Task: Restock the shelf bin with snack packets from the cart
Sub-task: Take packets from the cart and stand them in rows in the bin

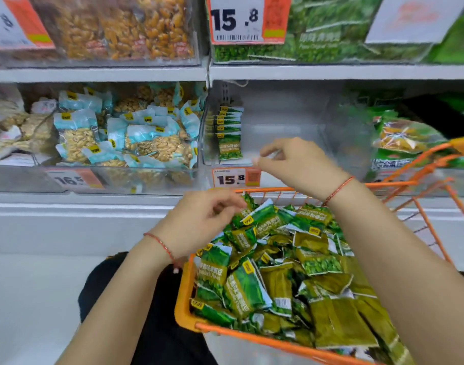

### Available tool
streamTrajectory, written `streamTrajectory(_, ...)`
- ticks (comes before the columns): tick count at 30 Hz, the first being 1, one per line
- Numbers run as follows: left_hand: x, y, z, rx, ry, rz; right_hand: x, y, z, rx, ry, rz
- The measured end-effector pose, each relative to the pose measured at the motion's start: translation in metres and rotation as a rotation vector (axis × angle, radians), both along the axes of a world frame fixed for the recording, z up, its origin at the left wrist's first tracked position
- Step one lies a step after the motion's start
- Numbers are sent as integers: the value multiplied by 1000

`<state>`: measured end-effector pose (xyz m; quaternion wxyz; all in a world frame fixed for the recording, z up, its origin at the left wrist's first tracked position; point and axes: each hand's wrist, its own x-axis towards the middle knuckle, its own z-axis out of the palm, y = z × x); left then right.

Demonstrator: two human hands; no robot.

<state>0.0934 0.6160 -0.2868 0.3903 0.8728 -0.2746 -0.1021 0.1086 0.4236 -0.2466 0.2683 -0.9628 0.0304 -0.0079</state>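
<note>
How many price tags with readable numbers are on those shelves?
3. A 15.8 tag on the upper shelf bin, a smaller 15.8 tag under the nearly empty clear bin, and a 16.5 tag lower left. Other tags are cut off or blurred.

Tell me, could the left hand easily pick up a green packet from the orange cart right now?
Probably yes. The left hand hovers right over the heaped green packets in the open-topped orange cart, its fingertips already at the top packet, with nothing between them.
</note>
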Motion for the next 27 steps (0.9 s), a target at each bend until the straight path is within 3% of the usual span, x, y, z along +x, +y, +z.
streamTrajectory(3, -8, 9, -9, 569, -137, -143, -34, -5, -4, 24, 68, 11)
streamTrajectory(6, -11, 13, -21, 761, -146, -240, -61, -14, -18, 57, 117, 24)
streamTrajectory(11, -13, 18, -21, 561, -106, -176, -85, -26, -44, 348, 44, 34)
streamTrajectory(15, -18, 8, 6, -15, 32, -34, -99, -19, -49, 779, 120, 97)
streamTrajectory(18, -24, -16, 20, -207, 49, -6, -106, -11, -50, 933, 272, 192)
streamTrajectory(23, -26, -40, 8, -92, -29, 32, -107, -7, -55, 836, 178, 71)
streamTrajectory(25, -22, -34, 0, 171, -39, 6, -106, -11, -52, 788, 133, -65)
streamTrajectory(27, -22, -26, -9, 461, 18, -162, -105, -15, -52, 820, 135, -206)
